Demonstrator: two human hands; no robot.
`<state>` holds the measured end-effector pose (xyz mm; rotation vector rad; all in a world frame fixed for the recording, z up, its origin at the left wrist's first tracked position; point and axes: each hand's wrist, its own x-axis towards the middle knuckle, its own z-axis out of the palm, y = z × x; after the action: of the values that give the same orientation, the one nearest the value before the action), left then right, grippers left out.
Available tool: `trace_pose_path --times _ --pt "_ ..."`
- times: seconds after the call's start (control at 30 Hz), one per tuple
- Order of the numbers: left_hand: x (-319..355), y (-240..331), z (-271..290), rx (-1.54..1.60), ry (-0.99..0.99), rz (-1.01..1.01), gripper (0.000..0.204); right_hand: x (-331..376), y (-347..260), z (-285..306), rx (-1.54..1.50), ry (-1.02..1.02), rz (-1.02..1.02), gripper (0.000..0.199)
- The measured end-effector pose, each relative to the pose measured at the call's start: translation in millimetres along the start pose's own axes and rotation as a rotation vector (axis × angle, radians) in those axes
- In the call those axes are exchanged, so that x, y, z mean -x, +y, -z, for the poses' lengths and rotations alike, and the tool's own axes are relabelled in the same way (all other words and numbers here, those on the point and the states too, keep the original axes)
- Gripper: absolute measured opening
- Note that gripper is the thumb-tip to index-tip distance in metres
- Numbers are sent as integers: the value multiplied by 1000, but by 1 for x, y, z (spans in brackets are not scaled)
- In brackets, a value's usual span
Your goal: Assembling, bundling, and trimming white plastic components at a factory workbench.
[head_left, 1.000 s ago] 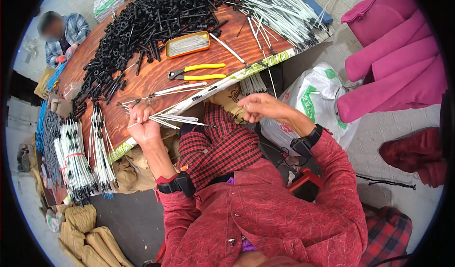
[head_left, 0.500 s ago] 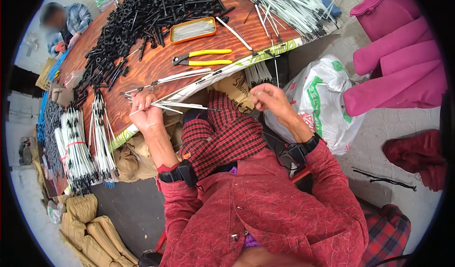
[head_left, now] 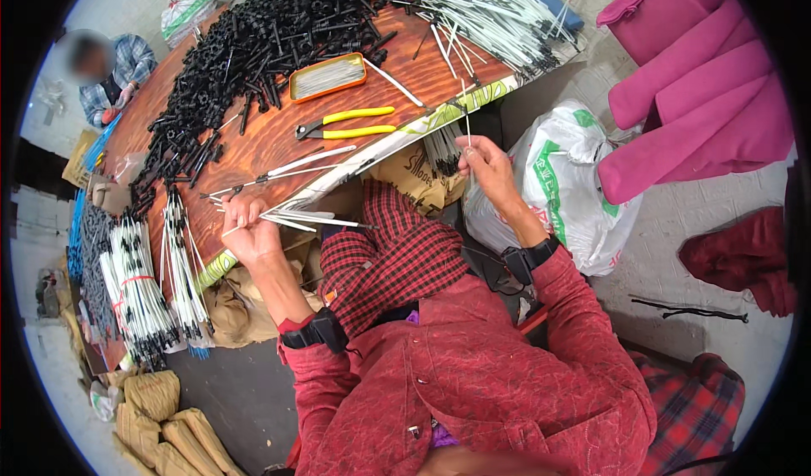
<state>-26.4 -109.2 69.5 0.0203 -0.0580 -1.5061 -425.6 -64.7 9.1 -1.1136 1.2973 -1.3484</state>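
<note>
One banded bundle (head_left: 139, 297) seems finished; our left fingers (head_left: 242, 212) grasp white rods (head_left: 306, 218), right fingers (head_left: 483, 144) pinch another rod (head_left: 469, 129); far-right pile (head_left: 486, 24) remains.

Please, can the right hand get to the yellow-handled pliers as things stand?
Probably yes: the yellow-handled pliers lie uncovered near the table edge, left of the right hand. However, that hand seems to pinch a thin white rod, which may need releasing first.

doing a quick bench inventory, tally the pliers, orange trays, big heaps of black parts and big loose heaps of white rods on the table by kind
Yellow-handled pliers: 1
Orange tray: 1
Heap of black parts: 1
Loose heap of white rods: 1
Total: 4
</note>
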Motion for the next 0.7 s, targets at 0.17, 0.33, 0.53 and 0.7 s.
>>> trace_pose_path --times 0.17,0.33,0.53,0.7 --pt "20 3 -33 -42 -84 150 9 -31 -50 15 90 -7 77 26" --pt "33 -12 -44 -138 -108 162 9 -120 -85 29 223 113 220 22" --pt "31 -4 -29 -171 220 -225 9 -190 -107 37 339 108 136 21" --pt "35 3 -29 48 32 55 9 -184 -104 -3 274 -16 167 20"
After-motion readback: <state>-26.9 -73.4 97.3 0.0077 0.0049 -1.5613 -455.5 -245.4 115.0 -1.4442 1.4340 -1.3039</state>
